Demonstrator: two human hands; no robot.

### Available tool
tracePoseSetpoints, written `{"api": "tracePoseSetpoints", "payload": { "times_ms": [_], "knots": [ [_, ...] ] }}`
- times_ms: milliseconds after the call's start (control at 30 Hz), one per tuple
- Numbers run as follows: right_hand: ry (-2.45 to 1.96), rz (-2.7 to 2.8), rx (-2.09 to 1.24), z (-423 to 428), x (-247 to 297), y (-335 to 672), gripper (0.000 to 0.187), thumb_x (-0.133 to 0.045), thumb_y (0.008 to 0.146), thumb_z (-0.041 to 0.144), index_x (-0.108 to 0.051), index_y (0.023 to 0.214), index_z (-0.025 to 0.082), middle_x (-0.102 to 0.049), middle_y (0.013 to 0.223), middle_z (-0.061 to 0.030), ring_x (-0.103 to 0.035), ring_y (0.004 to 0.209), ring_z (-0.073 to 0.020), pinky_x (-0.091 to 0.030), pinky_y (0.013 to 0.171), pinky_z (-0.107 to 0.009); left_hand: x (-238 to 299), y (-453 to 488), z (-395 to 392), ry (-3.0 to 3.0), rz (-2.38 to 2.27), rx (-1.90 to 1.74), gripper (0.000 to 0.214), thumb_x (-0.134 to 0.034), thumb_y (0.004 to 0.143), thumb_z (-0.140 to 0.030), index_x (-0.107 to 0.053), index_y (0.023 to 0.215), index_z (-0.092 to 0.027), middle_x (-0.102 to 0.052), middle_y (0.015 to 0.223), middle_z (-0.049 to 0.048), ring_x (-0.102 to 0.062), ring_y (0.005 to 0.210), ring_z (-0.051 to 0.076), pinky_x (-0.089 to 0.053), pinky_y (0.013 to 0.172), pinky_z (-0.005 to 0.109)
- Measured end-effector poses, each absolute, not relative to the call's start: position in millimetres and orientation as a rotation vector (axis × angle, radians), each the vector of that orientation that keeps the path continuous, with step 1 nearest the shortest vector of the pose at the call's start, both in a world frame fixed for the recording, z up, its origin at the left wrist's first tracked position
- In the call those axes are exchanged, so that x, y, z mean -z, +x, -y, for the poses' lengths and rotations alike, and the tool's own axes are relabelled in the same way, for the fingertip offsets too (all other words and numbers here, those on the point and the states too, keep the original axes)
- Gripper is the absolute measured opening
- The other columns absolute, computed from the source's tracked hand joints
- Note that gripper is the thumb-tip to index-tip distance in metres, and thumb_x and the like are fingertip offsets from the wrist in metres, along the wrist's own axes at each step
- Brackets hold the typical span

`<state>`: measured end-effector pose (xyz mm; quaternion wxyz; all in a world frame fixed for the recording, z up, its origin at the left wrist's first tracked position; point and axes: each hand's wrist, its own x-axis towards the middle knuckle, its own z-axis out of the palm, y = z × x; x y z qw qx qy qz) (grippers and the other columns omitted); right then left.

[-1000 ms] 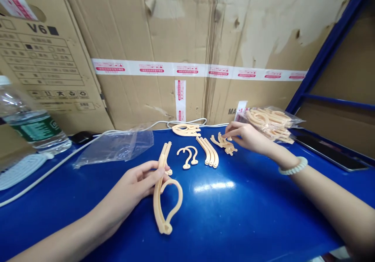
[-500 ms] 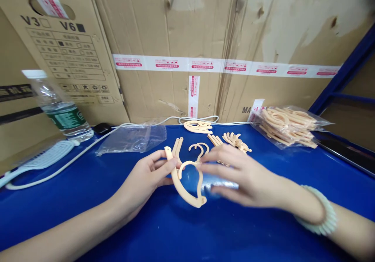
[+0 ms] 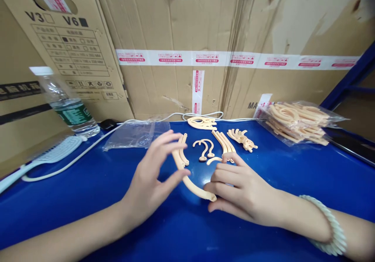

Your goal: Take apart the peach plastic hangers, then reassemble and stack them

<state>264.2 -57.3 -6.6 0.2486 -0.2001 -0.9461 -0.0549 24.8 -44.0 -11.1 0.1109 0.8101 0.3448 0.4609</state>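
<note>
A curved beige folding-hanger arm [image 3: 197,189] slants above the blue table. My right hand [image 3: 240,189] pinches its lower end between thumb and fingers. A hook tip [image 3: 213,160] shows past the right fingers; the rest of it is hidden. My left hand [image 3: 155,168] has its fingers spread around the arm's upper part, thumb near its edge, not closed on it. Behind lie two loose hanger arms [image 3: 183,149], two loose hooks [image 3: 204,149], a row of several arms [image 3: 224,143] and a pile of small beige hook pieces [image 3: 242,139].
At the back are a few stacked hanger pieces [image 3: 202,122] and a clear plastic bag [image 3: 136,134]. Bagged hanger parts [image 3: 297,121] lie at right. To the left are a water bottle [image 3: 72,111], a pale blue hairbrush [image 3: 60,151] and a white cable [image 3: 96,152]. Cardboard [image 3: 175,27] stands behind.
My left hand has loosened from the hanger arm and spread its fingers. The right hand has come down onto the arm's lower end, and the arm has swung lower to the right.
</note>
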Motion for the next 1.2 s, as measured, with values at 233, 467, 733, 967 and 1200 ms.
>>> {"api": "tracePoseSetpoints", "payload": {
  "times_ms": [233, 467, 733, 967, 1200],
  "knots": [
    [-0.585, 2.510, 0.116, 69, 12, 257, 0.030, -0.047, 0.099, 0.033, -0.065, 0.087, 0.013, -0.058, 0.073, -0.0016, -0.048, 0.068, -0.0142, -0.032, 0.086, -0.037, 13, 34, 60, 2.933, -0.585, -1.001, 0.013, -0.048, 0.099, -0.017, -0.060, 0.095, -0.015, -0.070, 0.090, 0.0030, -0.065, 0.086, 0.015, -0.036, 0.107, 0.038],
    [-0.537, 2.464, 0.288, 72, 15, 252, 0.026, -0.050, 0.098, 0.028, -0.065, 0.083, 0.013, -0.057, 0.068, -0.0010, -0.048, 0.077, -0.0180, -0.028, 0.092, -0.043, 20, 37, 59, 3.127, -0.636, -0.802, 0.030, -0.035, 0.103, -0.021, -0.056, 0.083, -0.016, -0.065, 0.077, 0.0023, -0.060, 0.071, 0.017, -0.045, 0.083, 0.037],
    [-0.610, 2.434, -0.092, 72, 15, 253, 0.019, -0.061, 0.092, 0.035, -0.067, 0.089, 0.017, -0.057, 0.070, 0.0003, -0.051, 0.076, -0.0163, -0.032, 0.089, -0.039, 17, 35, 62, 3.025, -0.621, -0.853, 0.032, -0.036, 0.103, -0.021, -0.055, 0.078, -0.016, -0.062, 0.071, 0.0000, -0.054, 0.063, 0.014, -0.040, 0.070, 0.031],
    [-0.815, 2.156, -0.398, 59, 5, 261, 0.021, -0.069, 0.085, 0.040, -0.067, 0.082, 0.019, -0.047, 0.061, 0.0050, -0.045, 0.059, -0.0118, -0.035, 0.064, -0.029, 8, 28, 50, 3.215, -0.461, -0.856, 0.037, -0.029, 0.103, -0.012, -0.060, 0.082, -0.015, -0.066, 0.072, 0.0006, -0.057, 0.066, 0.014, -0.039, 0.081, 0.033],
    [-0.854, 2.159, -0.353, 51, 1, 269, 0.010, -0.065, 0.089, 0.031, -0.063, 0.090, 0.022, -0.062, 0.077, 0.0002, -0.054, 0.075, -0.0157, -0.040, 0.077, -0.033, 14, 13, 17, 3.195, -0.615, -0.749, 0.020, -0.040, 0.101, -0.016, -0.059, 0.096, -0.016, -0.069, 0.089, 0.0036, -0.061, 0.088, 0.017, -0.038, 0.097, 0.039]
  ]
}}
